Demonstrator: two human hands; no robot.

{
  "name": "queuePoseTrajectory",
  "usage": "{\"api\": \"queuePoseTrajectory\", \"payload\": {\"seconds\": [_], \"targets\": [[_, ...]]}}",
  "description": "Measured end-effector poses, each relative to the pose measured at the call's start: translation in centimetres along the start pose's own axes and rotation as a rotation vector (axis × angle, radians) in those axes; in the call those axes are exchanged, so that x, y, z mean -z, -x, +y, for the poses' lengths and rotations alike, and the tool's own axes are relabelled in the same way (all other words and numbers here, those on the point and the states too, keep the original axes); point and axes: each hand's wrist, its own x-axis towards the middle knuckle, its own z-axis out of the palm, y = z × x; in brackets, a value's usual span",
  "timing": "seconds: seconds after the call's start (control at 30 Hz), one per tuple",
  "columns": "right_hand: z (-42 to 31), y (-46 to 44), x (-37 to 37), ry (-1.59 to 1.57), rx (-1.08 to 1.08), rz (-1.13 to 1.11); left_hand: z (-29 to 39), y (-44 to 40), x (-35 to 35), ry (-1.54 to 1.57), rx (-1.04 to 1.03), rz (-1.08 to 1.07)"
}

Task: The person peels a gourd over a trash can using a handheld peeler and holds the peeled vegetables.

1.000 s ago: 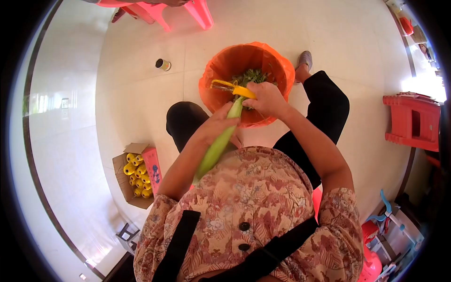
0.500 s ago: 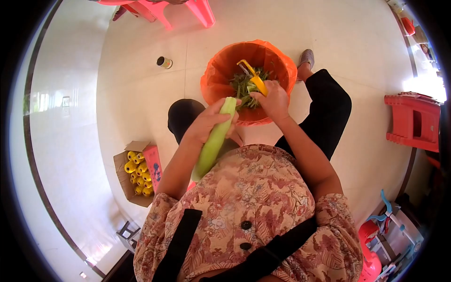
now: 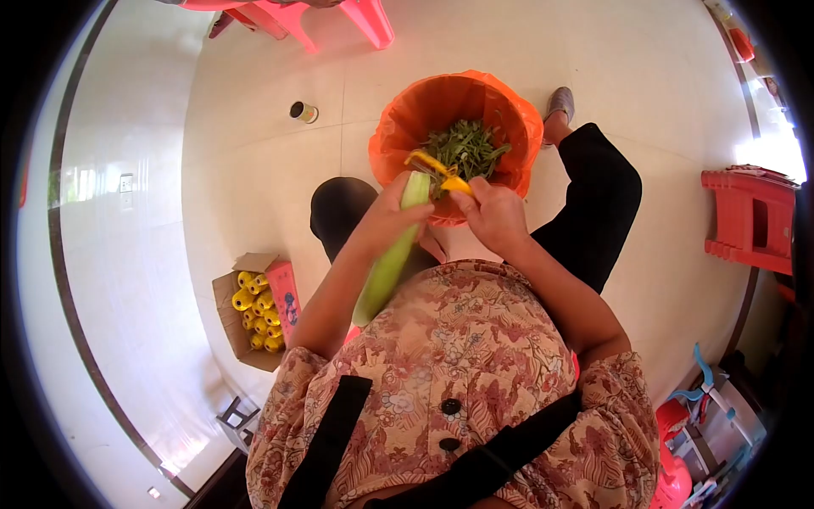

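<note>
A long pale-green gourd [image 3: 392, 263] is gripped near its upper end by my left hand [image 3: 392, 212], its lower end resting by my shirt. My right hand [image 3: 498, 214] is closed round the handle of a yellow peeler [image 3: 445, 176], whose head points left, close to the gourd's top. Whether the blade touches the gourd I cannot tell. Below both tools stands a bin with an orange bag [image 3: 398, 110], between my legs. Green peelings and leafy scraps [image 3: 471, 148] lie inside it.
A carton [image 3: 227, 297] of yellow-wrapped items stands on the floor at left. A small can [image 3: 303, 112] lies beyond my knee. Red stacked stools [image 3: 746, 216] are at right, and a pink stool [image 3: 369, 21] is at the far side.
The peeler has moved left and down from over the bin toward the gourd's upper end, its head now turned left. My left hand still holds the gourd.
</note>
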Motion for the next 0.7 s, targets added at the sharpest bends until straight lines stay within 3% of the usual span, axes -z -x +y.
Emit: {"api": "queuePoseTrajectory", "payload": {"seconds": [0.17, 0.37, 0.57, 0.7], "targets": [[1.7, 0.0, -0.7, -0.221, -0.115, 0.028, -0.9, 0.3, 0.3, -0.233, -0.127, 0.144], [-1.9, 0.2, -0.7, -0.194, -0.049, 0.016, -0.2, 0.2, -0.5, -0.46, -0.181, 0.291], [1.4, 1.7, -2.9, -0.208, -0.155, 0.028, 0.0, 1.1, -0.5, -0.477, -0.3, 0.313], [-0.3, 0.5, -1.1, -0.314, -0.115, 0.063, -0.4, 0.8, 0.4, -0.44, -0.265, 0.3]]}}
